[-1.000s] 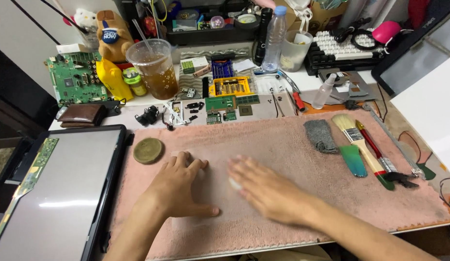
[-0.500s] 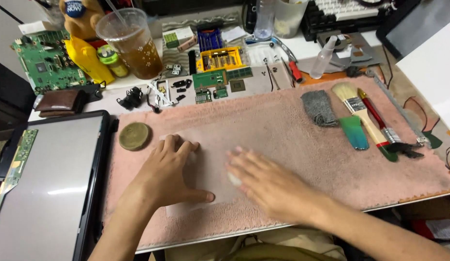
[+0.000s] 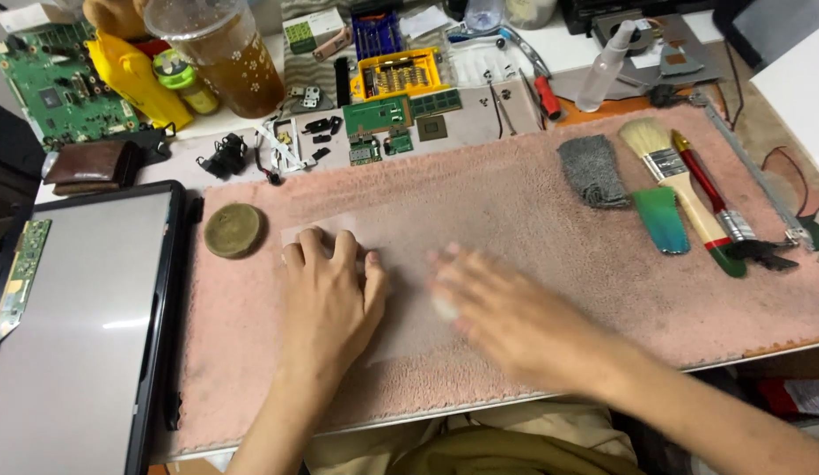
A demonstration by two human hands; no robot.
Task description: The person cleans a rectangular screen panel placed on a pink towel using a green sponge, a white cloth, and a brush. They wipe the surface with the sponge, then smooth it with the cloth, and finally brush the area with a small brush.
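We see a thin clear sheet (image 3: 374, 290) lying flat on the pink mat (image 3: 533, 202), toward the near edge of the surface, with the laying apparently done and the smoothing, as we judge it, only partly finished. Our left hand (image 3: 330, 295) presses on the sheet's left part, its fingers (image 3: 317, 255) together and flat, gripping nothing. Our right hand (image 3: 506, 317) is blurred over the sheet's right part; its fingers (image 3: 453, 268) look spread and loose, touching a small pale thing (image 3: 445, 306) we cannot identify. A round brown disc (image 3: 234, 230) lies just beside the sheet's far left corner.
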